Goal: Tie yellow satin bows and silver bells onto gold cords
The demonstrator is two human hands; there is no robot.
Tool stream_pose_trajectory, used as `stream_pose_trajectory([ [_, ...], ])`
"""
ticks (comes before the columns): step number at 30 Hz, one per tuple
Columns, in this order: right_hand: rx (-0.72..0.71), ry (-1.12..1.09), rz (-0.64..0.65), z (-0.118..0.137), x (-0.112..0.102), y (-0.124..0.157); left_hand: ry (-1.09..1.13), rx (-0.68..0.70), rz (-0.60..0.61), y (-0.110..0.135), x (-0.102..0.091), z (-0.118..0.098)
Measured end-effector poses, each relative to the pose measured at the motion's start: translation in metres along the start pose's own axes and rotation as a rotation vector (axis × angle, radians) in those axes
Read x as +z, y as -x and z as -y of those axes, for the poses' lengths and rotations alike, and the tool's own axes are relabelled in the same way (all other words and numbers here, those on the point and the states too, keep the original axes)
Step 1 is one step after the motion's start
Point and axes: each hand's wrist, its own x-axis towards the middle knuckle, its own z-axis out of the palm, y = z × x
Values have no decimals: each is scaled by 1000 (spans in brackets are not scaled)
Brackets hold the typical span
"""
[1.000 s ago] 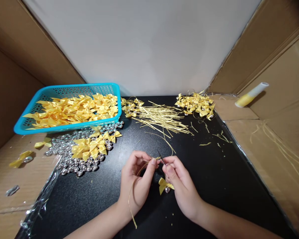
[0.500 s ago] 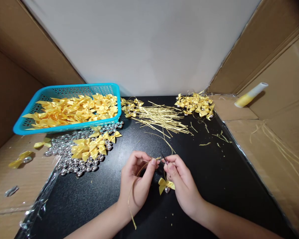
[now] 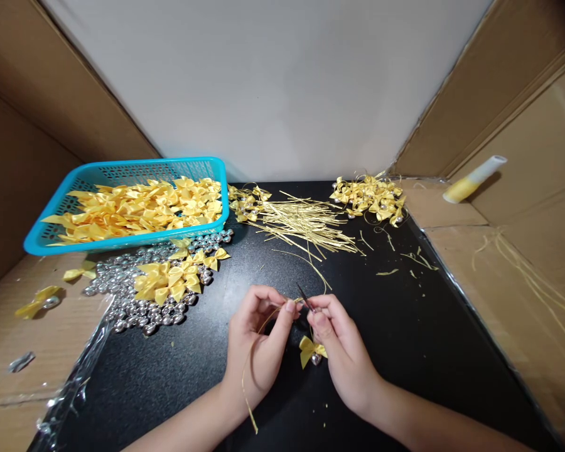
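My left hand (image 3: 261,336) pinches a thin gold cord (image 3: 245,384) between thumb and fingertips; one end curls down past the wrist. Close beside it, my right hand (image 3: 341,345) is closed on a small dark pointed tool (image 3: 304,295), whose blade or tip sticks up toward the left; its lower part is hidden in the fingers, so its exact kind is unclear. Below the fingertips hangs or lies a yellow ribbon bow (image 3: 307,350) with a silver bead (image 3: 316,359), partly covered by my right hand.
A turquoise basket (image 3: 32,243) of yellow bows stands at left, above silver beads (image 3: 136,307) and loose bows (image 3: 169,281). Cut gold cords (image 3: 306,223) lie at the back centre, finished-looking bow pieces (image 3: 371,199) at back right. A yellow-white tube (image 3: 473,181) is on the right cardboard.
The dark tool's tip has swung slightly up and left in my right hand. My right hand has shifted a little left, covering more of the bow; my left hand stays put.
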Motion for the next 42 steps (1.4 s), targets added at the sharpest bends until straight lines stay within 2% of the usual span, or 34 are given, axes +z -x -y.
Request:
stream_pose_trajectory([
  [7,0,2,6,-1,-1,1,-7,2,16,0,0,0],
  [15,-8,27,-69,-1,-2,-2,-19,-2,5,1,0,0],
  [28,-50,0,-1,-1,1,2,-9,16,24,2,-1,2],
  [42,-37,8,1,-1,0,0,-4,5,35,1,-1,4],
])
